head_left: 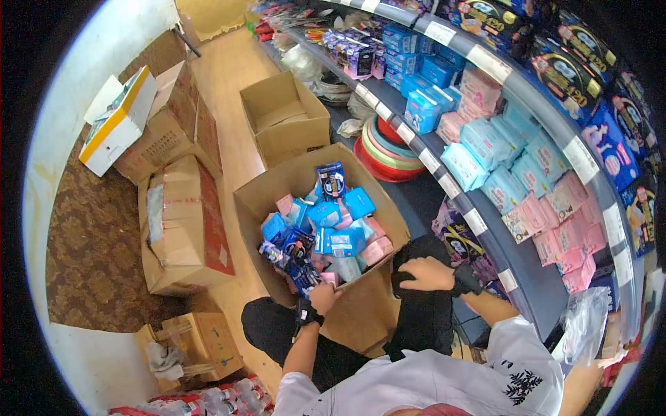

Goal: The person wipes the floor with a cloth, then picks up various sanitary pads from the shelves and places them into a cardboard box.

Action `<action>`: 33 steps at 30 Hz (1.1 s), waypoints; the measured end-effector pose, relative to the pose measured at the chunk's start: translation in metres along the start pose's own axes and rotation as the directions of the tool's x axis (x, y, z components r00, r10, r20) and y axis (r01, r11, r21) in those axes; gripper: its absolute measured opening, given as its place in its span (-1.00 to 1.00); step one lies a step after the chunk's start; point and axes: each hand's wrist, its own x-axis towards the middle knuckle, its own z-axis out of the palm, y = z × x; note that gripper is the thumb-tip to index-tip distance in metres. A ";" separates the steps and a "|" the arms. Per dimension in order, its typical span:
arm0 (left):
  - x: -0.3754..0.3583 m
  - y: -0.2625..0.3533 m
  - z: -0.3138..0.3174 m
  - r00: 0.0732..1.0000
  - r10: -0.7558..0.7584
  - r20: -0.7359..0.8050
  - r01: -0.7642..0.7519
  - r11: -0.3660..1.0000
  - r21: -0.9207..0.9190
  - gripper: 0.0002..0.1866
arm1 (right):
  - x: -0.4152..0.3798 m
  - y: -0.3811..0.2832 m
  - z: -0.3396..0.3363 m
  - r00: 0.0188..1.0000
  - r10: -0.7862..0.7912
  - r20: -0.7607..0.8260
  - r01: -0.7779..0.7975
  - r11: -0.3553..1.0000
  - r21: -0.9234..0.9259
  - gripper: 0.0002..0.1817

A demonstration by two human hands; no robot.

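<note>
A large open cardboard box (251, 208) stands before my knees, holding a jumble of sanitary pad packs (325, 215) in blue, pink and dark purple. My left hand (323, 298) is at the box's near rim, its fingers curled over the edge beside a small pink pack. Dark patterned pad packs (300, 267) lie just inside, close to these fingers. On my right knee rests my right hand (427, 273), fingers spread and holding nothing. Both wrists wear black bands.
Shelves to the right carry rows of pink packs (569, 236), light blue packs (485, 145) and darker blue packs. Behind the large box stands another open carton (291, 125). Stacked plastic basins (392, 156) sit under the shelf. Closed cartons (182, 225) line the left side.
</note>
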 end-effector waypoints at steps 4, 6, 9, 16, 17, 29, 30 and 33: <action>0.025 0.004 -0.033 0.995 0.040 0.096 -0.050 0.993 0.108 -0.59 | 0.044 0.024 -0.041 0.986 0.015 -0.169 0.026 0.971 0.237 -0.64; 0.035 -0.011 -0.021 0.994 0.067 0.082 -0.073 0.995 0.074 -0.51 | 0.073 0.028 -0.069 0.928 0.029 -0.372 0.047 0.980 0.194 -0.66; 0.049 -0.027 -0.013 0.991 0.131 0.040 -0.135 0.986 0.103 -0.52 | 0.126 0.047 -0.109 0.906 0.123 -0.405 0.020 0.943 0.333 -0.67; 0.088 -0.061 -0.044 0.983 0.150 0.107 -0.163 0.977 0.134 -0.46 | 0.276 0.134 -0.194 0.670 0.112 -0.734 0.069 0.975 0.211 -0.69; 0.094 -0.073 -0.047 0.980 0.153 0.130 -0.172 0.973 0.153 -0.46 | 0.300 0.151 -0.206 0.620 0.142 -0.771 0.008 0.982 0.187 -0.65; 0.136 -0.155 -0.091 0.997 -0.014 0.075 -0.006 0.964 0.267 -0.58 | 0.441 0.271 -0.320 0.304 -0.016 -0.952 -0.649 0.729 -0.220 -0.38; 0.135 -0.156 -0.088 0.989 -0.040 0.140 0.002 0.967 0.255 -0.58 | 0.424 0.251 -0.330 0.317 0.003 -0.948 -0.734 0.635 -0.243 -0.38; 0.133 -0.153 -0.087 0.990 -0.039 0.133 0.007 0.973 0.232 -0.60 | 0.399 0.256 -0.368 0.262 -0.273 -0.926 -0.761 0.531 -0.372 -0.33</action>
